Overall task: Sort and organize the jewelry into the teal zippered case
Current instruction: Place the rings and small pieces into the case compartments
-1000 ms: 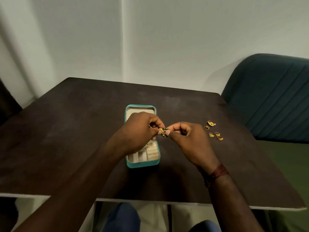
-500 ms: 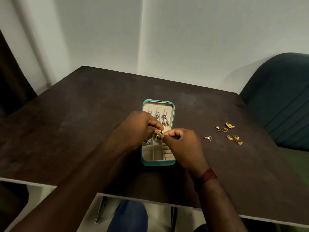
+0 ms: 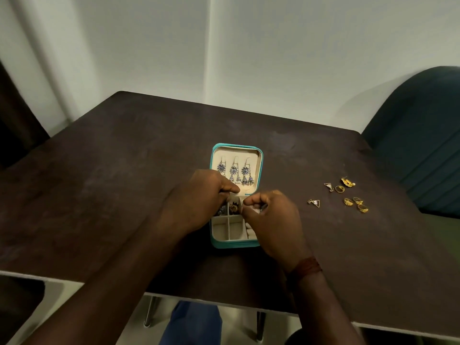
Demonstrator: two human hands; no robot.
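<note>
The teal zippered case (image 3: 216, 241) lies open in the middle of the dark table (image 3: 124, 183). Three silver-blue drop earrings (image 3: 234, 170) hang in its lid. A gold earring (image 3: 233, 207) rests in an upper compartment of the cream tray, beside a darker piece (image 3: 221, 210). My left hand (image 3: 199, 197) hovers over the case's left side with curled fingers and thumb against fingertip. My right hand (image 3: 271, 217) covers the tray's right side, fingers curled. Nothing shows between either hand's fingertips. Loose gold rings (image 3: 357, 204), two triangular pendants (image 3: 315, 202) and a gold floral earring (image 3: 347, 182) lie to the right.
A teal upholstered chair (image 3: 418, 145) stands at the table's right side, and a dark chair (image 3: 15, 120) at the left. The table's white front edge (image 3: 62, 280) runs close to my body. A pale wall rises behind.
The gold earring that both hands pinched together now lies in a tray compartment. My hands have drawn slightly apart above it. The camera has tilted and shifted left.
</note>
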